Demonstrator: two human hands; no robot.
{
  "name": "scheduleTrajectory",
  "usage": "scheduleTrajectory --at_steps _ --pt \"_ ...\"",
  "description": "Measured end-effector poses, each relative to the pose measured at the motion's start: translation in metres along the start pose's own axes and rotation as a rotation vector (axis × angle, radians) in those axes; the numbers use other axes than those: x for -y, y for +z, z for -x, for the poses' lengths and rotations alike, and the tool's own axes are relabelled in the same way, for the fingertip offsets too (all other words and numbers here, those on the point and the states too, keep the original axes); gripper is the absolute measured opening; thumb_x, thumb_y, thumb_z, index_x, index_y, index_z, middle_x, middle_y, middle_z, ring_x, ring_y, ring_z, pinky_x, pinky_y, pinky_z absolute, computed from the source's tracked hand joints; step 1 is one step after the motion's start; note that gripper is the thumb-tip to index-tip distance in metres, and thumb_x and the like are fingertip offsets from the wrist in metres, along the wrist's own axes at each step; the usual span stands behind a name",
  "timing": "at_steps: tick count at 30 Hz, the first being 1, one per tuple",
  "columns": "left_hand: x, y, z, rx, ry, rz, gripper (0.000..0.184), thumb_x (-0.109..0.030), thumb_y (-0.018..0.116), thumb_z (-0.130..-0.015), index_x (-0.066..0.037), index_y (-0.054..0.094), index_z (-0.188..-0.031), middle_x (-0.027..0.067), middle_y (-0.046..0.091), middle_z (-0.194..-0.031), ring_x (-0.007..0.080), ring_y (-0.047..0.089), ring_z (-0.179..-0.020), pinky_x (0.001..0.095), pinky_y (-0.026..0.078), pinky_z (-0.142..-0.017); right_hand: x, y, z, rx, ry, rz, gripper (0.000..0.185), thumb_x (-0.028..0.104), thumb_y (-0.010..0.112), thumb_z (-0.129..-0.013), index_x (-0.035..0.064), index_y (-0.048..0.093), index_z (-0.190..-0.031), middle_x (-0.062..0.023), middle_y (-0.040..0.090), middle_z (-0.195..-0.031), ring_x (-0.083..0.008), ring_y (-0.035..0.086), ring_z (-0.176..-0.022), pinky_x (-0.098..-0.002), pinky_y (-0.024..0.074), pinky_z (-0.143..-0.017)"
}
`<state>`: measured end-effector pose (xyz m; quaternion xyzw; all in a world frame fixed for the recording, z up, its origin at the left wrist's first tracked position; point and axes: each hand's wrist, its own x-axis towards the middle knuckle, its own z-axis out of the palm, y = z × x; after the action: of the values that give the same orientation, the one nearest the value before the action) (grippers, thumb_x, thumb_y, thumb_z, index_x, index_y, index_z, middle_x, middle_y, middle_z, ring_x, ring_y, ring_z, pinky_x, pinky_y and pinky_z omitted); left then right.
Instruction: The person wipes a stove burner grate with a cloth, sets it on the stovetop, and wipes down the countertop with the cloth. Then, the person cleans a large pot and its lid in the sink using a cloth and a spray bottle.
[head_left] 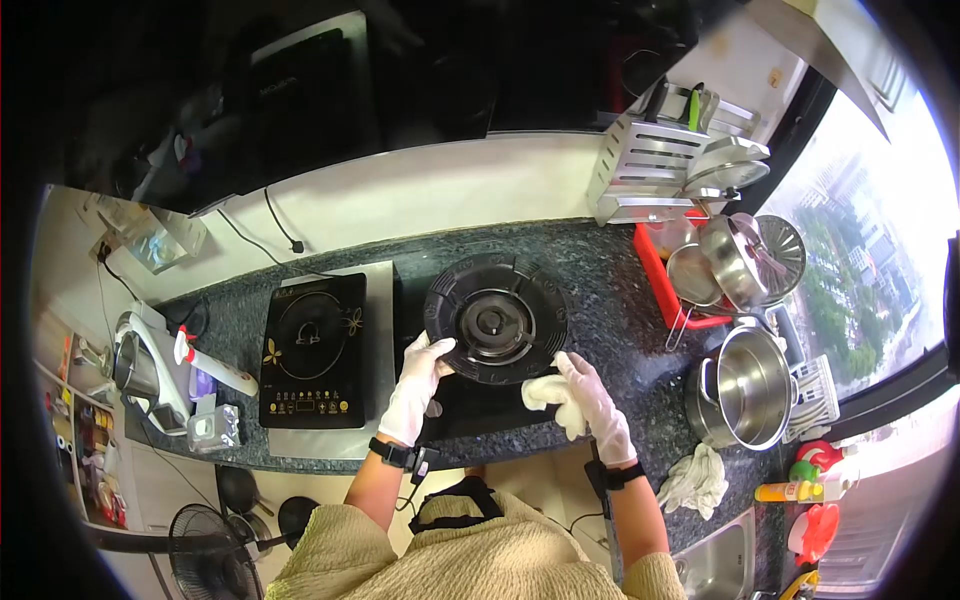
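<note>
A round black gas burner with a ribbed outer ring [459,360] sits on the dark stove top in the middle of the counter. My left hand [420,380], in a white glove, grips the ring at its lower left edge with the thumb near the rim. My right hand [592,400], also gloved in white, is closed on a bunched white cloth [556,404] close to the ring's lower right edge. Part of the cloth hangs below the fingers. Whether the cloth touches the ring I cannot tell.
Left of the burner stands a black induction cooker [310,350], with a spray bottle [222,370] beside it. To the right are a red dish rack [668,290] of pans, a steel pot [740,390], another crumpled cloth [694,482] and a sink [722,560].
</note>
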<state>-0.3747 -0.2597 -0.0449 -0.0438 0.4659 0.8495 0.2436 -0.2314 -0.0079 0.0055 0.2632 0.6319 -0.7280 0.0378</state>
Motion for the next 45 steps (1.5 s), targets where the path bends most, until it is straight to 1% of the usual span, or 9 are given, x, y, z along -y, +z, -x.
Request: scheduleTrajectory --at_steps 1,2,6,14,22,31,35,43,45 --pt "-0.002 -0.003 -0.008 -0.004 -0.012 0.000 0.029 0.001 0.059 -0.086 -0.005 0.059 -0.114 0.0089 0.066 -0.101 0.0230 0.068 -0.084 0.0393 0.060 -0.075 -0.002 0.007 -0.014 -0.058 -0.007 0.036 0.046 0.042 0.059 -0.093 0.0016 0.052 -0.114 -0.0074 0.064 -0.083 -0.0133 0.059 -0.063 -0.0274 0.0480 -0.052" --pt "-0.004 -0.005 -0.016 -0.009 -0.014 -0.020 0.029 0.000 0.060 -0.085 -0.005 0.060 -0.113 0.0088 0.067 -0.100 0.0227 0.068 -0.083 0.0397 0.060 -0.075 -0.004 0.018 -0.027 -0.122 -0.028 -0.028 0.031 0.032 0.058 -0.095 0.0029 0.053 -0.104 -0.0018 0.061 -0.076 -0.0108 0.058 -0.062 -0.0256 0.0462 -0.050" --pt "-0.011 -0.016 -0.047 0.020 -0.052 -0.051 0.030 -0.001 0.060 -0.085 -0.006 0.058 -0.115 0.0084 0.067 -0.100 0.0251 0.068 -0.087 0.0425 0.058 -0.080 -0.015 0.019 -0.063 -0.024 -0.036 -0.108 0.015 0.019 0.063 -0.092 0.0067 0.058 -0.085 0.0006 0.058 -0.073 -0.0100 0.056 -0.060 -0.0250 0.0445 -0.051" --pt "-0.011 -0.038 -0.071 0.037 -0.147 -0.090 0.035 -0.002 0.061 -0.085 -0.003 0.054 -0.119 0.0101 0.065 -0.105 0.0259 0.067 -0.090 0.0438 0.057 -0.082 -0.044 0.040 -0.085 -0.115 -0.027 -0.065 0.021 0.016 0.064 -0.091 0.0067 0.053 -0.075 0.0020 0.053 -0.066 -0.0067 0.046 -0.056 -0.0257 0.0386 -0.049" --pt "-0.009 -0.055 -0.086 0.086 -0.171 -0.107 0.039 -0.002 0.062 -0.085 -0.004 0.052 -0.122 0.0106 0.065 -0.109 0.0254 0.067 -0.094 0.0425 0.056 -0.085 -0.061 0.054 -0.094 -0.168 -0.047 -0.028 0.019 0.015 0.062 -0.091 0.0059 0.054 -0.077 0.0008 0.053 -0.067 -0.0084 0.049 -0.057 -0.0267 0.0405 -0.049" --pt "0.008 -0.061 -0.091 0.082 -0.182 -0.060 0.037 -0.002 0.060 -0.086 -0.004 0.055 -0.123 0.0090 0.066 -0.104 0.0224 0.068 -0.088 0.0377 0.059 -0.079 -0.062 0.050 -0.100 -0.179 -0.026 -0.026 0.019 0.016 0.062 -0.091 0.0051 0.054 -0.078 -0.0003 0.053 -0.067 -0.0090 0.050 -0.056 -0.0270 0.0413 -0.049" --pt "0.015 -0.063 -0.093 0.077 -0.164 -0.028 0.037 -0.002 0.059 -0.087 -0.005 0.055 -0.123 0.0088 0.066 -0.104 0.0223 0.068 -0.087 0.0377 0.059 -0.078 -0.052 0.053 -0.096 -0.196 0.003 -0.020 0.021 0.014 0.063 -0.091 0.0057 0.052 -0.075 0.0020 0.050 -0.066 -0.0063 0.045 -0.057 -0.0259 0.0375 -0.048" --pt "0.011 -0.055 -0.083 0.026 -0.124 -0.050 0.035 -0.001 0.060 -0.086 -0.005 0.056 -0.121 0.0081 0.066 -0.102 0.0211 0.068 -0.086 0.0373 0.060 -0.077 -0.059 0.050 -0.095 -0.172 -0.026 -0.047 0.018 0.016 0.061 -0.092 0.0056 0.054 -0.079 -0.0003 0.053 -0.068 -0.0088 0.050 -0.057 -0.0269 0.0407 -0.049" --pt "0.013 -0.058 -0.084 0.047 -0.117 -0.036 0.032 -0.002 0.060 -0.086 -0.004 0.056 -0.119 0.0080 0.065 -0.103 0.0228 0.067 -0.087 0.0413 0.059 -0.077 -0.054 0.050 -0.094 -0.170 -0.018 -0.030 0.018 0.016 0.061 -0.092 0.0056 0.054 -0.079 0.0001 0.053 -0.068 -0.0086 0.050 -0.058 -0.0268 0.0406 -0.049"
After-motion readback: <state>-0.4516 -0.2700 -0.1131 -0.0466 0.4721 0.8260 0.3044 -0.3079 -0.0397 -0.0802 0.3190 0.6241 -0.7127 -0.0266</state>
